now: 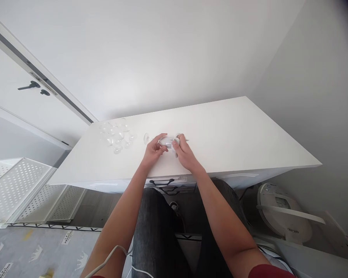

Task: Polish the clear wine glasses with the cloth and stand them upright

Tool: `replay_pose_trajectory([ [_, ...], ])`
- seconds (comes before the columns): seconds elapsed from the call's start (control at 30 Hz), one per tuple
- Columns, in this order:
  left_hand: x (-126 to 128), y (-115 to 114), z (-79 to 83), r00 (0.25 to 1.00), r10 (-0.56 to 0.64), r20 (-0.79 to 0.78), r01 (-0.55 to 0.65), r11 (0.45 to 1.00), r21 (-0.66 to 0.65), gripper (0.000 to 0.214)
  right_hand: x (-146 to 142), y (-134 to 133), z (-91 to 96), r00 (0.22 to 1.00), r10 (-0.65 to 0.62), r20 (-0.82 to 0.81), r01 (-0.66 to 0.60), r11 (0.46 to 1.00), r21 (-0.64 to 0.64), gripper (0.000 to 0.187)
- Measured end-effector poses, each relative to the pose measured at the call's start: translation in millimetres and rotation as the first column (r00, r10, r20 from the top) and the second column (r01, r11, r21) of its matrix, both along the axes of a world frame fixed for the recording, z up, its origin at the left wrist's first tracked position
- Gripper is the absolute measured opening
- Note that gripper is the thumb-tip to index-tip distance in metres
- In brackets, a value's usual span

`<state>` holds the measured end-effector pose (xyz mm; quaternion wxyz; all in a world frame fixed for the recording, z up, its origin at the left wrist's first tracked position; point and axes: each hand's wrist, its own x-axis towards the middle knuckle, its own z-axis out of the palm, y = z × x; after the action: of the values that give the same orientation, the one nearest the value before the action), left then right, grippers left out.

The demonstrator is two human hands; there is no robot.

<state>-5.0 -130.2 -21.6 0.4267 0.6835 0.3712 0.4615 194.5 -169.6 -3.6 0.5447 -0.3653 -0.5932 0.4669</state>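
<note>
White wall (174, 58), behind all. White door (5, 69), at left, dark lever handle (29, 85). Tabletop (243, 135), white, running wide across the view, over a drawer front. Perforated white bins (23, 189), at lower left, below tabletop level. Round white appliance (284, 214), at lower right, a strap-like handle across its top. Group of clear glasses (116, 135), set close together towards the tabletop's left end; exact count unclear. Left hand (154, 151), fingers curled round a clear stemmed glass (167, 142). Right hand (187, 153), closed on a white cloth (174, 148) (or paper) at the glass's bowl end. That glass: on its side, over the middle of the tabletop near the front edge, foot to the left; whether it touches the surface cannot be told. Drawer handles (162, 184), black, below that edge. White cloth, smallest piece, partly hidden by fingers.
</note>
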Motion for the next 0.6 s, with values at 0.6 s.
replay_pose_trajectory([
  [0.6,3.6,-2.0,5.1,0.997,-0.067,0.04,0.065,0.996,0.055,0.046,0.5,5.2,-2.2,0.986,0.058,-0.156,-0.08,0.987,-0.138,0.037],
])
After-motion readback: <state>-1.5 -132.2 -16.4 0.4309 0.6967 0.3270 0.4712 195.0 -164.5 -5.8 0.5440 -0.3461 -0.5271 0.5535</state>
